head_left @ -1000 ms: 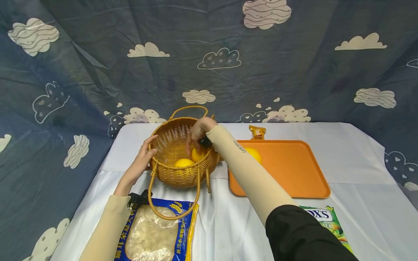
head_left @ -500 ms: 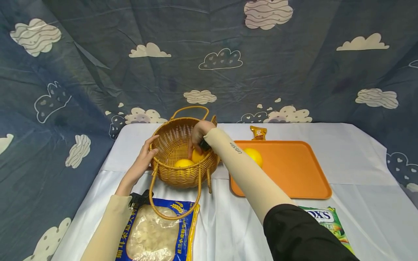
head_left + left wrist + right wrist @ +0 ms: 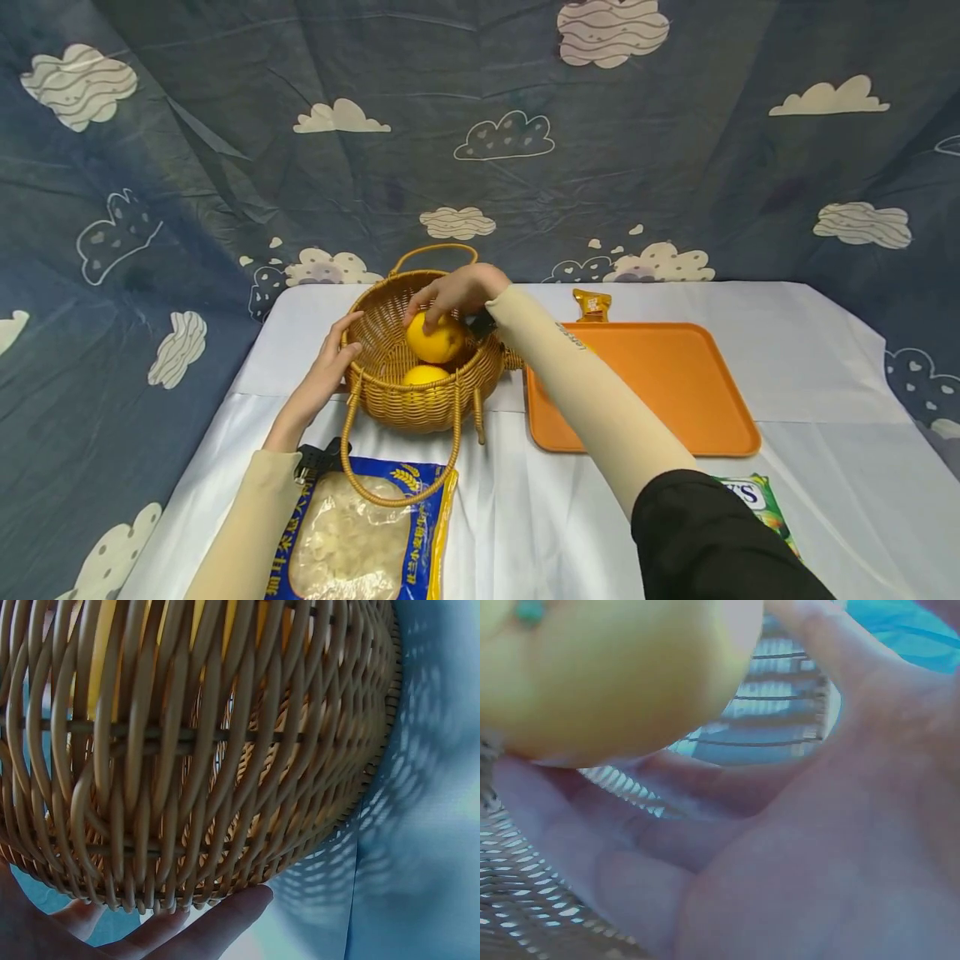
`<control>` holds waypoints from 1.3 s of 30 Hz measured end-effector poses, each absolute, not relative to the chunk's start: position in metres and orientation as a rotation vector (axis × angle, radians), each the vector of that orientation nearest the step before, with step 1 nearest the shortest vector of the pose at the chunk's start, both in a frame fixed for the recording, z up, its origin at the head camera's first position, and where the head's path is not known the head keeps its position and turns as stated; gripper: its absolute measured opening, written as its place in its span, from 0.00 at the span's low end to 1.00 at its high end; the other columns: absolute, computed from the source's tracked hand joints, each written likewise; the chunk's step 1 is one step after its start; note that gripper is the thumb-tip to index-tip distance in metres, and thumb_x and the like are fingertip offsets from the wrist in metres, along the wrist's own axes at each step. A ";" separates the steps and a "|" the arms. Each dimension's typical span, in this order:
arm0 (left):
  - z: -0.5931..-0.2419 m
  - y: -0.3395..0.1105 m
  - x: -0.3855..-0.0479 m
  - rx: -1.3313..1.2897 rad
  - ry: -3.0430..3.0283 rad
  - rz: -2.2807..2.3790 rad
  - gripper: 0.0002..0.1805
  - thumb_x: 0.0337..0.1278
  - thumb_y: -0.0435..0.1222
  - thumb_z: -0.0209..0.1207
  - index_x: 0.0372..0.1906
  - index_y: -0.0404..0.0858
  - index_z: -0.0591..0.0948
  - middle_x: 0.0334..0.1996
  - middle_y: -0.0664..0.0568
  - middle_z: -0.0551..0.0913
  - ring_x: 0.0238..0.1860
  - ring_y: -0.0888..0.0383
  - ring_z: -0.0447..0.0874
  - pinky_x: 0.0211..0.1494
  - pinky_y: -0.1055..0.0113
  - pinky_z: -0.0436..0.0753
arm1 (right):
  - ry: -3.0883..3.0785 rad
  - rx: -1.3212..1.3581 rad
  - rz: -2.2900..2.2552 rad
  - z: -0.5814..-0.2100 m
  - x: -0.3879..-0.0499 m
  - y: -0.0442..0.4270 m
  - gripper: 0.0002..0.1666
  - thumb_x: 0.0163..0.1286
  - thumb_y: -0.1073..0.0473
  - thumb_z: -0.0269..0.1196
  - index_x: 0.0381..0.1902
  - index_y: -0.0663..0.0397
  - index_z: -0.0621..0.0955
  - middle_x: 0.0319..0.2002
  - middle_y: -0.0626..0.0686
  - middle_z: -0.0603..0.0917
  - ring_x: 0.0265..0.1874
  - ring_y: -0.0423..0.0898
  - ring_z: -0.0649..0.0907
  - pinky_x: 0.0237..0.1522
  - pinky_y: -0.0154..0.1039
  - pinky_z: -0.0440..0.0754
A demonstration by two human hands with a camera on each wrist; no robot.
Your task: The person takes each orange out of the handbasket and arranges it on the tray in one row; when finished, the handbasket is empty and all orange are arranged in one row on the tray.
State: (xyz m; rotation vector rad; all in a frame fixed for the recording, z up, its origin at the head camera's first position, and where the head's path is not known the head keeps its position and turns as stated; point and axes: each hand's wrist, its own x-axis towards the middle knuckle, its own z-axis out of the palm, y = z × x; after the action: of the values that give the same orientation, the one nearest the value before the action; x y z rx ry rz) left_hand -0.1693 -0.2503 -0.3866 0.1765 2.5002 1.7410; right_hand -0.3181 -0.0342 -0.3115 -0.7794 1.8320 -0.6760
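A wicker basket (image 3: 420, 408) with looped handles stands left of centre on the table in the head view. My left hand (image 3: 326, 367) grips its left rim; in the left wrist view the fingers lie along the woven edge. Inside the basket, my right hand (image 3: 461, 292) holds a round yellow fruit (image 3: 435, 340) from above, fingers curled over it. A second yellow fruit (image 3: 425, 375) lies lower, near the front wall. The right wrist view shows the held fruit (image 3: 622, 682) close up, with a small green stem spot.
An orange tray (image 3: 660, 383) lies right of the basket, partly covered by the right forearm. Behind it sits a small golden packet (image 3: 592, 305). A blue bag (image 3: 352, 533) is in front, under a basket handle; a green bag (image 3: 765, 508) is at right.
My right hand has risen inside the basket, lifting the yellow fruit with it. The right forearm has shifted right and now hides the yellow fruit on the tray. The left hand stays put.
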 end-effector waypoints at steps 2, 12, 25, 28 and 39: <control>-0.395 -0.254 -0.174 0.181 2.501 1.742 0.33 0.71 0.42 0.42 0.76 0.45 0.46 0.73 0.36 0.35 0.65 0.26 0.50 0.45 0.30 0.71 | 1.823 -0.822 -0.746 -0.306 -0.319 -0.027 0.24 0.71 0.65 0.55 0.64 0.54 0.71 0.61 0.54 0.67 0.51 0.48 0.70 0.45 0.38 0.75; -0.398 -0.257 -0.177 0.174 2.491 1.756 0.33 0.70 0.41 0.42 0.76 0.48 0.46 0.72 0.36 0.35 0.62 0.28 0.54 0.42 0.34 0.75 | 1.789 -0.871 -0.999 -0.282 -0.320 0.022 0.24 0.75 0.56 0.52 0.67 0.43 0.64 0.58 0.58 0.66 0.41 0.52 0.77 0.49 0.54 0.77; -0.390 -0.250 -0.173 0.188 2.490 1.750 0.34 0.69 0.42 0.41 0.76 0.45 0.46 0.72 0.34 0.35 0.61 0.27 0.55 0.44 0.34 0.74 | 1.886 -0.862 -1.302 -0.294 -0.303 0.125 0.31 0.75 0.52 0.51 0.73 0.38 0.57 0.66 0.56 0.59 0.53 0.59 0.75 0.51 0.53 0.77; -0.401 -0.256 -0.178 0.185 2.506 1.746 0.34 0.69 0.43 0.42 0.76 0.49 0.46 0.72 0.37 0.36 0.61 0.28 0.57 0.43 0.35 0.76 | 1.921 -0.787 -1.348 -0.305 -0.298 0.152 0.30 0.76 0.54 0.50 0.72 0.39 0.57 0.61 0.61 0.63 0.49 0.59 0.76 0.47 0.50 0.79; -0.408 -0.260 -0.179 0.179 2.500 1.761 0.33 0.69 0.44 0.42 0.76 0.50 0.47 0.73 0.40 0.36 0.61 0.30 0.56 0.44 0.34 0.75 | 2.010 -0.560 -1.519 -0.351 -0.279 0.230 0.32 0.74 0.58 0.53 0.71 0.42 0.55 0.66 0.62 0.53 0.53 0.58 0.72 0.51 0.54 0.77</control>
State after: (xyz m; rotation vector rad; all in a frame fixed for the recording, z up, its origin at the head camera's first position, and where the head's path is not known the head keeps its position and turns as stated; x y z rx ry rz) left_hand -0.1785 -0.2603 -0.4076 0.1791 2.5002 1.7605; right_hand -0.2791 0.2298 -0.3515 -0.5600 2.0104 -1.5190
